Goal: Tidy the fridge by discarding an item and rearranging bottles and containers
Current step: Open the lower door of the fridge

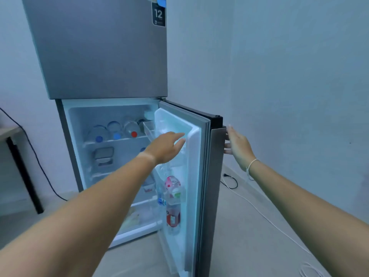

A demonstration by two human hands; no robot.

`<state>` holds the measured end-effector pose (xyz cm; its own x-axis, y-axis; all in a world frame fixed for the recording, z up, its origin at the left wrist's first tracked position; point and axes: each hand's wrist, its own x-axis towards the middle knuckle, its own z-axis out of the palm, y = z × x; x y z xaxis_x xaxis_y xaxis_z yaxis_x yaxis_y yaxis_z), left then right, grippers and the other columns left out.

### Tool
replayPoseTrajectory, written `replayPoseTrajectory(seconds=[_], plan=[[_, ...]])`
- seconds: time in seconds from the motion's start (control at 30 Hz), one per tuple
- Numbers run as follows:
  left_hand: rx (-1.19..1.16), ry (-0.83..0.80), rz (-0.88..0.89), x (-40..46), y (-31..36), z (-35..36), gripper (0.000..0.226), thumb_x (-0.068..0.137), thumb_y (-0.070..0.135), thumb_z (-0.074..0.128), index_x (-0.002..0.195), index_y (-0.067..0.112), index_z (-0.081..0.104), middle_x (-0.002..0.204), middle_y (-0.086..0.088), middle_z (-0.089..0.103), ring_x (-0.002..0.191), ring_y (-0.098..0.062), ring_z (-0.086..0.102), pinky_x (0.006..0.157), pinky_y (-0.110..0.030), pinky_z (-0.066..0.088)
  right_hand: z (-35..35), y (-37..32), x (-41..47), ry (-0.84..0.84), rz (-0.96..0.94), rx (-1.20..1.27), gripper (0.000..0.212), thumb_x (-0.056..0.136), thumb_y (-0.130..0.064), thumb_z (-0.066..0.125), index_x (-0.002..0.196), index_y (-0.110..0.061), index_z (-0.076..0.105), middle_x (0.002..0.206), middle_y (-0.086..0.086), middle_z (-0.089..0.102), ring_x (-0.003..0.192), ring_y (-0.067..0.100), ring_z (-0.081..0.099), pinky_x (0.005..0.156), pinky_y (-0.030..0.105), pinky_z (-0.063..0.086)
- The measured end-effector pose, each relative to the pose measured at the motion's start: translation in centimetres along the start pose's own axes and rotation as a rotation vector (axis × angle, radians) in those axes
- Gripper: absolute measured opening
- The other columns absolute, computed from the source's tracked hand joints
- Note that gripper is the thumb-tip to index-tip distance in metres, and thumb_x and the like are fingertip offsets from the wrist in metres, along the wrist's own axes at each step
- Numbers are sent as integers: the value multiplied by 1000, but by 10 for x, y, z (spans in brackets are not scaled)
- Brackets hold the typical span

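Room: pale walls, bare floor, silver two-door fridge (99, 56) with lower door (191, 156) swung open.
Targets: clear plastic bottles with blue and red caps (116, 131) lie on the top shelf, long axes front-to-back, caps toward the person; more bottles stand upright in the lower door racks (173, 188).
Left hand (169, 146): grip open, empty, reaching past the clear upper door bin (149, 129); shelf bottles lie left of it, beyond it.
Right hand (238, 148): fingers spread flat on door's outer edge, steadying.
Nearer hand: left, probably.

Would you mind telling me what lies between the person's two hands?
In the head view, the open fridge door's edge stands between the left hand and the right hand.
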<state>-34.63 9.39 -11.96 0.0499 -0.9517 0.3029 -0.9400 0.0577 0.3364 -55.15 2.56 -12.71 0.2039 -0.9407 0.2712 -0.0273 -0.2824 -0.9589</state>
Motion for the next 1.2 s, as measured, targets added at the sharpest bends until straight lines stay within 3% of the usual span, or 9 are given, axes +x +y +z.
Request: replayPoseTrajectory(seconds=[0.07, 0.13, 0.2, 0.3, 0.53, 0.63, 0.83, 1.2], plan=[[50, -68, -17, -4, 3, 9, 46, 100, 37, 30, 139, 18, 45, 145, -8, 48, 136, -24, 39, 113, -36, 30, -14, 3, -2, 24, 3, -87, 45, 90, -53, 38, 100, -17, 63, 115, 13, 66, 94, 22, 62, 94, 47, 52], [69, -101, 5, -7, 10, 17, 44, 100, 34, 32, 135, 14, 51, 141, -10, 51, 133, -25, 42, 110, -36, 32, -24, 5, -7, 49, -13, -163, 38, 89, -50, 42, 113, -25, 59, 125, 3, 61, 116, 19, 56, 105, 47, 44], [63, -109, 36, -8, 20, 25, 45, 100, 32, 34, 138, 12, 47, 146, -9, 46, 137, -23, 37, 113, -34, 27, -34, 6, -11, 77, -2, -170, 46, 92, -43, 46, 134, -24, 47, 140, 1, 51, 129, 17, 48, 110, 45, 40], [55, -110, 62, -6, 35, 35, 49, 99, 32, 36, 143, 11, 38, 151, -6, 38, 142, -19, 30, 116, -32, 23, -44, 10, -15, 88, 25, -195, 55, 92, -42, 48, 142, -22, 38, 149, -1, 41, 136, 17, 42, 112, 45, 38], [78, -169, 82, -6, 52, 47, 59, 99, 32, 34, 152, 16, 14, 162, 2, 12, 149, -17, 17, 119, -35, 20, -50, 22, -25, -2, 14, -410, 54, 93, -40, 47, 143, -21, 38, 151, -2, 38, 140, 18, 35, 115, 34, 29], [83, -173, 89, -6, 51, 48, 58, 99, 33, 34, 152, 20, 13, 162, 5, 9, 148, -18, 18, 120, -37, 23, -45, 23, -29, 24, -63, -516, 46, 94, -36, 47, 136, -18, 47, 145, 1, 48, 134, 20, 43, 113, 36, 35], [118, -194, 31, -15, 22, 48, 57, 99, 32, 34, 152, 17, 17, 162, 2, 15, 148, -19, 20, 120, -39, 23, -11, 24, -40, -39, -190, -626, 33, 94, -28, 48, 123, -18, 61, 132, 1, 60, 122, 19, 54, 105, 35, 43], [130, -215, -219, -37, -105, 61, 56, 96, 31, 41, 148, 15, 28, 156, -4, 32, 141, -23, 35, 115, -38, 31, 101, 70, -32, -422, -203, -788, 37, 93, -29, 49, 129, -22, 56, 137, -3, 55, 122, 17, 53, 101, 27, 40]])
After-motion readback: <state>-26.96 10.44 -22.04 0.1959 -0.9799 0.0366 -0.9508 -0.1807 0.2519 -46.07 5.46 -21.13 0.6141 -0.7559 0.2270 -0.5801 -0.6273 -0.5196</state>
